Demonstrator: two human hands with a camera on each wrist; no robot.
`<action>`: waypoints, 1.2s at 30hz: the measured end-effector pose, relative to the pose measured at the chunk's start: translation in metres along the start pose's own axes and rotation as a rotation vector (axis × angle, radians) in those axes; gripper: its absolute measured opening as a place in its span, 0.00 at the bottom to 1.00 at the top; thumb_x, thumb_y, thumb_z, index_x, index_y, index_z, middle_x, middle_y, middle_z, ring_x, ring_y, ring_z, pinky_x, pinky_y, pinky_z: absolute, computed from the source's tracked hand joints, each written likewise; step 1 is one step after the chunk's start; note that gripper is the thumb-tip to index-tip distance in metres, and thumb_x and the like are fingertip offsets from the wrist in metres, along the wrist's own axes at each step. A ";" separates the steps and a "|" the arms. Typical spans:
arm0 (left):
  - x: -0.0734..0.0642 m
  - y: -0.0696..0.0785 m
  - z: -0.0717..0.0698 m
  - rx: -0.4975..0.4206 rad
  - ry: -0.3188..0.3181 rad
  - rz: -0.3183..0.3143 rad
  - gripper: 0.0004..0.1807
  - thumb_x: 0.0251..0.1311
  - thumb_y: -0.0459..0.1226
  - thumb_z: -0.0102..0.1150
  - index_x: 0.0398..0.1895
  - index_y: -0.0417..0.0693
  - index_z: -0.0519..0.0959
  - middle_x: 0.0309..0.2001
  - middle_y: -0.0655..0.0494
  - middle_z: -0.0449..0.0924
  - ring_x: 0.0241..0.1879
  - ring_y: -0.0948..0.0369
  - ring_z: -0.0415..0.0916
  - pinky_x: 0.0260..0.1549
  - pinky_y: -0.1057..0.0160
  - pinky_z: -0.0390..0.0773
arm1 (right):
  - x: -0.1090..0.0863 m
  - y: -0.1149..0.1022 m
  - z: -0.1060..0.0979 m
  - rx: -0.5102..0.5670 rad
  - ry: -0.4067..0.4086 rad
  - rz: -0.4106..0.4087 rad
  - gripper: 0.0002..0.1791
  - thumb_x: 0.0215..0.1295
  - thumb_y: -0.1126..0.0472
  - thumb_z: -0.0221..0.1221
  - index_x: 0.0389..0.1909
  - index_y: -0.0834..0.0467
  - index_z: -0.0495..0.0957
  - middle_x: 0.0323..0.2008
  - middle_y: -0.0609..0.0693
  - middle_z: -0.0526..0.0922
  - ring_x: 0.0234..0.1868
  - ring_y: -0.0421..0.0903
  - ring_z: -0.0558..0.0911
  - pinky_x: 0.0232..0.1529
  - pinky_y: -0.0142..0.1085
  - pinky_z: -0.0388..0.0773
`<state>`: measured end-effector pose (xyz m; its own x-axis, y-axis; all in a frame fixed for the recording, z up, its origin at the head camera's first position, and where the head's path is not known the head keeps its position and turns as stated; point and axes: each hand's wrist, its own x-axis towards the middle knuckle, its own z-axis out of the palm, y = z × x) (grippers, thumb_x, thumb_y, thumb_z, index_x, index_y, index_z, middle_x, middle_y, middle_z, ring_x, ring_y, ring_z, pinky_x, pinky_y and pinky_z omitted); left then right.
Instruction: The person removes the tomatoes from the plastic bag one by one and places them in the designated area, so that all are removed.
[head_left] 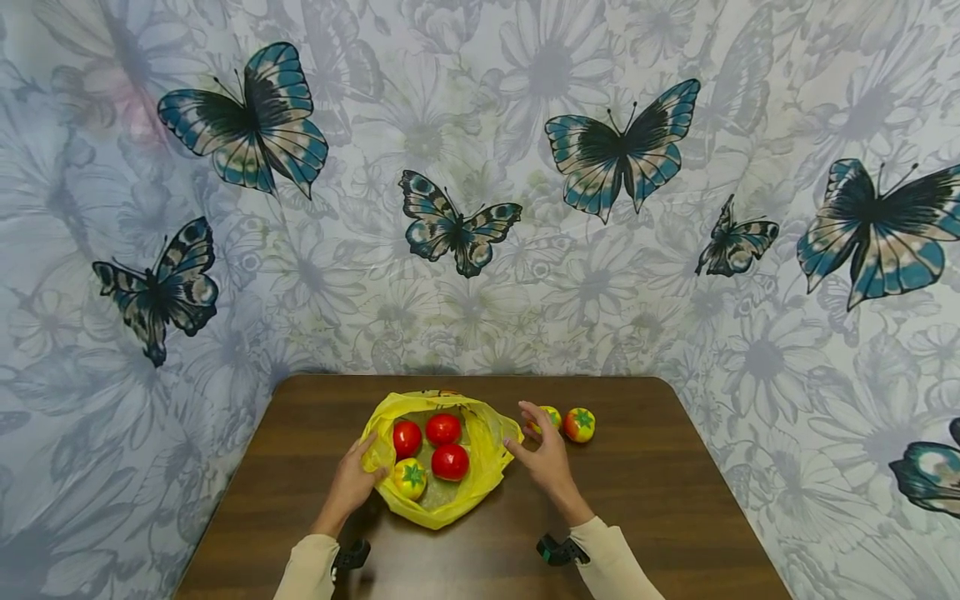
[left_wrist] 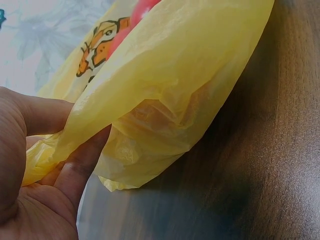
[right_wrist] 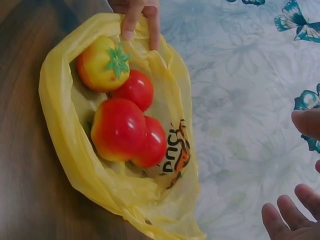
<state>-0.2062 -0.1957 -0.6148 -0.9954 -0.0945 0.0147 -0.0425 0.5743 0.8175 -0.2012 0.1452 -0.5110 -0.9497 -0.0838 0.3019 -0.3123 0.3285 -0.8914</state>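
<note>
Head view shows a crinkled, thin yellow plastic bag on a brown wood-grain surface, its mouth spread wide. Inside lie three glossy round red fruits and one yellow-and-red fruit with a green star-shaped top. Two more yellow-and-red fruits sit outside, beyond the bag's right side, one partly hidden behind the right hand. That hand's grip is empty, fingers spread, near the bag's rim. The left hand pinches the opposite rim, plastic bunched between thumb and fingers. Dark wrist-worn devices sit against cream sleeves. Behind, wallpaper carries pale grey flowers and teal-and-black butterflies. Black lettering, sideways and not fully legible, runs beside an orange-and-black printed figure on the bag.
</note>
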 end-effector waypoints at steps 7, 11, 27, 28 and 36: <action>-0.001 0.001 0.000 0.005 -0.023 -0.020 0.40 0.53 0.27 0.65 0.72 0.37 0.63 0.72 0.30 0.58 0.69 0.33 0.59 0.67 0.35 0.60 | -0.006 0.004 0.013 0.078 -0.039 0.018 0.32 0.57 0.66 0.68 0.64 0.61 0.70 0.63 0.64 0.73 0.65 0.66 0.72 0.61 0.57 0.72; 0.000 0.002 0.000 0.009 -0.034 -0.031 0.41 0.53 0.28 0.65 0.72 0.37 0.62 0.72 0.30 0.57 0.69 0.33 0.58 0.67 0.36 0.59 | -0.008 0.025 0.030 0.094 -0.031 0.046 0.33 0.57 0.66 0.68 0.64 0.60 0.70 0.64 0.62 0.72 0.64 0.64 0.73 0.61 0.58 0.73; -0.001 0.004 0.000 0.012 -0.040 -0.033 0.41 0.54 0.28 0.65 0.72 0.37 0.62 0.72 0.30 0.57 0.69 0.33 0.59 0.67 0.36 0.60 | -0.020 0.040 0.065 0.122 -0.143 0.157 0.34 0.60 0.64 0.66 0.66 0.64 0.67 0.66 0.65 0.70 0.65 0.69 0.70 0.62 0.61 0.70; -0.001 0.004 0.000 0.011 -0.040 -0.034 0.41 0.54 0.28 0.65 0.72 0.37 0.62 0.72 0.30 0.57 0.69 0.34 0.59 0.67 0.36 0.60 | -0.021 0.037 0.065 0.128 -0.151 0.161 0.34 0.60 0.64 0.66 0.66 0.65 0.67 0.65 0.66 0.70 0.65 0.70 0.70 0.61 0.61 0.70; -0.001 0.003 0.001 0.014 -0.039 -0.038 0.41 0.53 0.28 0.65 0.72 0.37 0.62 0.72 0.31 0.57 0.69 0.34 0.59 0.67 0.36 0.61 | -0.021 0.066 0.078 0.122 -0.179 0.178 0.34 0.61 0.62 0.66 0.67 0.65 0.66 0.66 0.68 0.69 0.64 0.71 0.69 0.62 0.60 0.71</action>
<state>-0.2051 -0.1933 -0.6128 -0.9957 -0.0845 -0.0387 -0.0809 0.5826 0.8087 -0.2036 0.0948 -0.6026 -0.9757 -0.2031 0.0826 -0.1310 0.2377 -0.9625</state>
